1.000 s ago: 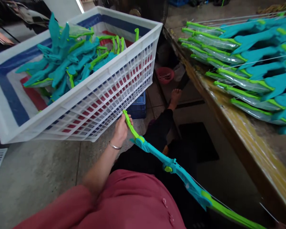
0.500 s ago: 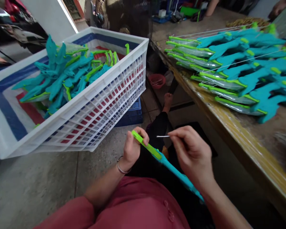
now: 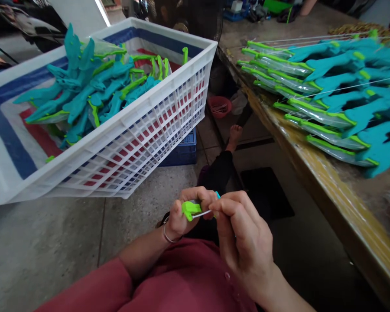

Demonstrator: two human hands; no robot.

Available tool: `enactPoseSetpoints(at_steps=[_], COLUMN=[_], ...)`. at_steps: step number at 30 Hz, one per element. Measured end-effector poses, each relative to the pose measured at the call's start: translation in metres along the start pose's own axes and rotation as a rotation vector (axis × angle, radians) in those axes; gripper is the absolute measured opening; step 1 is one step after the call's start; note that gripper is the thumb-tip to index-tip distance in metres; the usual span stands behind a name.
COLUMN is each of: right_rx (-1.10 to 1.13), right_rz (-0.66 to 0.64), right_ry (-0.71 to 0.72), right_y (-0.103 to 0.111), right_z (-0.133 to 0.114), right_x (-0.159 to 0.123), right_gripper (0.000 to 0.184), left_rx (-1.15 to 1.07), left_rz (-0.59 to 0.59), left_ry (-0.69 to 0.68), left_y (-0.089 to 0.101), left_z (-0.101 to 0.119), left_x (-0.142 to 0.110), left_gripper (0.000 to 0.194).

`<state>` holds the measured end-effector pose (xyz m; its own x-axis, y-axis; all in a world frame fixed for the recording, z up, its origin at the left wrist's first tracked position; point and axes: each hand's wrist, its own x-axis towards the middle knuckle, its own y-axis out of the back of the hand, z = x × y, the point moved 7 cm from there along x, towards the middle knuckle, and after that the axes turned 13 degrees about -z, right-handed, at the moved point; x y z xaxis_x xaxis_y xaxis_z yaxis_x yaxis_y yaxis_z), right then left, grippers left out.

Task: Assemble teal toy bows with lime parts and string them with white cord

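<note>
My left hand [image 3: 178,216] is closed around a teal-and-green plastic piece, whose bright green end [image 3: 191,209] sticks out past the fingers. Most of its teal part is hidden behind my hands, apart from a small bit [image 3: 218,195] above the fingertips. Between the pinched thumb and fingers of my right hand [image 3: 243,234] is a thin white cord [image 3: 202,213]. The cord's free tip meets the underside of the green end; whether it sits in a hole I cannot tell. The two hands are nearly touching.
A white plastic basket [image 3: 169,117] on the left, lined with striped sheet, holds a heap of similar pieces [image 3: 84,86]. On the worktable [image 3: 299,160] at right lie rows of such pieces [image 3: 331,121] with white cords. Below are a red bowl [image 3: 219,106] and a blue crate [image 3: 185,149].
My right hand has moved left and down, bringing the cord from clear of the piece to its green end. My left hand has turned the piece so that end points down toward me.
</note>
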<state>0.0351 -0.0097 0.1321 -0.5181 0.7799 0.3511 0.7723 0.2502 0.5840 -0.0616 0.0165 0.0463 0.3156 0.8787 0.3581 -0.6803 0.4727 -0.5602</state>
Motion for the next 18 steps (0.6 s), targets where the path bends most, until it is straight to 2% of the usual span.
enactPoseSetpoints(at_steps=[4,12,18], right_rx=[-0.019,-0.052,-0.023], right_rz=[-0.009,0.036,0.034], right_ry=[-0.005,0.051,0.059], right_y=[-0.0025,-0.0023,-0.0033], right_z=[0.0019,0.0021,0.0045], right_x=[-0.0013,-0.0008,-0.0022], right_gripper=[0.019,0.017,0.022], left_rx=[0.011,0.072,0.034], left_rz=[0.019,0.115,0.086], left_ry=[0.015,0.139,0.076], left_y=[0.0011,0.0042,0.0034], left_z=[-0.0002,-0.0063,-0.0082], left_x=[-0.0005,-0.0039,-0.0061], left_gripper=[0.061,0.066,0.058])
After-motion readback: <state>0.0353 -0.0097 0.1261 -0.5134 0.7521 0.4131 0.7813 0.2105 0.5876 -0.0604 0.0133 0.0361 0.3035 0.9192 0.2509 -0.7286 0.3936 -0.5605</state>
